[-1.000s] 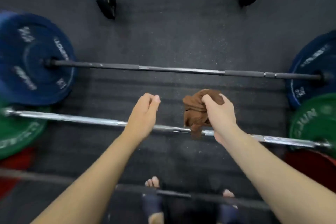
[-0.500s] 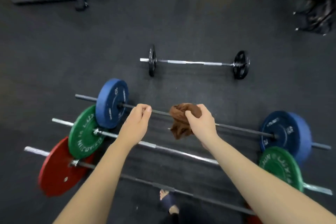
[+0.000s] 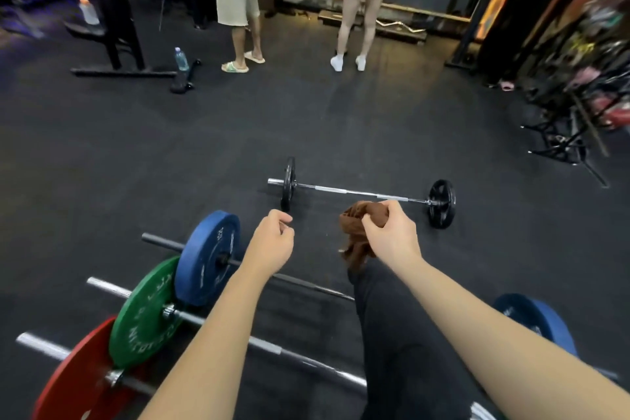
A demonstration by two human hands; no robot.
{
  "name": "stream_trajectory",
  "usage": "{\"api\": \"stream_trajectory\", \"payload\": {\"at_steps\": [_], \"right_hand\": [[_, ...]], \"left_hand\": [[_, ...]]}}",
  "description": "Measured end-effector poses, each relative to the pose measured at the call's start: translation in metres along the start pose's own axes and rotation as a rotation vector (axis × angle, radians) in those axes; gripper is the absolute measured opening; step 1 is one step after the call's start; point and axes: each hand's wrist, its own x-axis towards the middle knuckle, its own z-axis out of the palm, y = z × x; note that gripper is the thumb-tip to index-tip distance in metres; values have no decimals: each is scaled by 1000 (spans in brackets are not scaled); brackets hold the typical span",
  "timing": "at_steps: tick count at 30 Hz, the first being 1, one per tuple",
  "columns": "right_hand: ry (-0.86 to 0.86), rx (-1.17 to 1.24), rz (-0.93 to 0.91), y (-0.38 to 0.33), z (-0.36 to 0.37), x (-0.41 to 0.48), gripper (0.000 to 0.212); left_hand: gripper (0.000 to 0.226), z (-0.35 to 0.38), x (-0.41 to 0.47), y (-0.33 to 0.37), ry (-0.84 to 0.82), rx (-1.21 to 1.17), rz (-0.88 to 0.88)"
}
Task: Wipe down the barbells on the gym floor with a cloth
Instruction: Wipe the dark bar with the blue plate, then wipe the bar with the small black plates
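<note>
Right hand (image 3: 392,232) grips the bunched cloth (image 3: 358,235) in the air, tail hanging by the raised leg (image 3: 392,334); left hand (image 3: 272,239) is clenched on nothing. Stepping over the near bars, a foot could likely catch a shaft and set it rolling; the cloth could slip, since only its top is gripped. The far barbell (image 3: 361,194) lies mid-floor, long axis across the view, right end slightly nearer; the bars with the blue plate (image 3: 208,256) and green plate (image 3: 146,314) slant similarly.
</note>
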Motion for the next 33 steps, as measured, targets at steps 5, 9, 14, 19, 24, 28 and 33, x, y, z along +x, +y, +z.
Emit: {"api": "stream_trajectory", "payload": {"at_steps": [5,9,14,19,24,28,33], "right_hand": [[-26,-20,25,15,12,72,10],[-57,78,61,13,33,173,16],[-200,187,43,-8,83,357,18],[-356,229,175,44,126,515,11],[-468,214,358,107,125,591,11],[-443,241,431,110,128,634,12],[-433,235,436,94,104,674,13]], "left_hand": [[25,24,65,11,-16,103,-27],[26,27,143,29,1,189,-65],[21,38,311,59,199,165,-167],[15,125,475,63,240,73,-330],[14,190,519,70,66,89,-341],[14,188,538,66,45,195,-348],[16,188,579,106,62,178,-373]]}}
